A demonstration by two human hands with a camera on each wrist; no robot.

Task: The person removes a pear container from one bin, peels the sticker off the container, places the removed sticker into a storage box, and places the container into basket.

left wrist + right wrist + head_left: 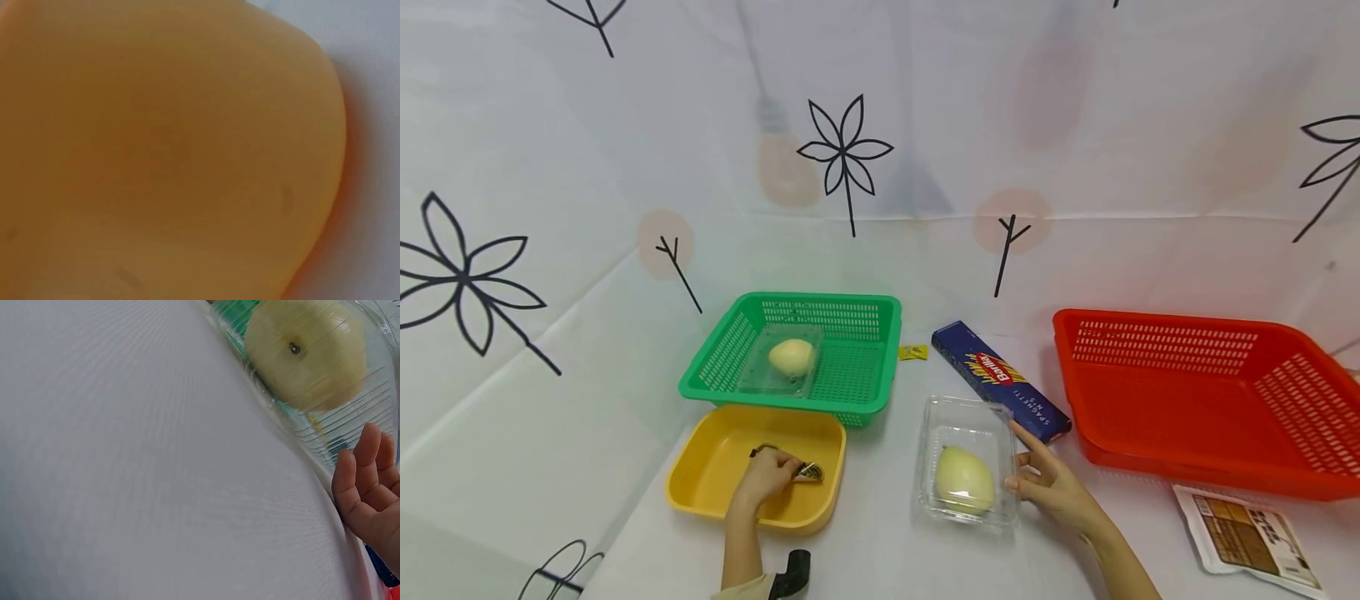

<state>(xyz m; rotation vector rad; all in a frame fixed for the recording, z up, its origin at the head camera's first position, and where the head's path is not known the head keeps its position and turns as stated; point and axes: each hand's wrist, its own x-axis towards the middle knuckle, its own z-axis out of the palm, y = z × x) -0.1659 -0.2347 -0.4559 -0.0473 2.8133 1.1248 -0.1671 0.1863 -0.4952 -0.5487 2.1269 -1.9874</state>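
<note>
My left hand (767, 477) reaches into the yellow basin (696, 487), its fingers on a thin dark coiled cord (809, 472) that it seems to pinch; part of it is hidden. In the left wrist view only the blurred basin wall (175, 150) shows. My right hand (1051, 490) is at the right side of a clear plastic box (931, 442), index finger extended along the box edge and thumb near its side. Inside the box lies a pale yellow pear (964, 479). The right wrist view shows the pear (306, 353) and loosely bent fingers (367, 447) beside the box.
Behind the basin stands a green basket (850, 379) holding another clear box with a pear (792, 357). A blue spaghetti box (1000, 379) and a small yellow packet (913, 352) lie near the middle. At right are a red basket (1172, 417) and a brown-white pouch (1247, 537).
</note>
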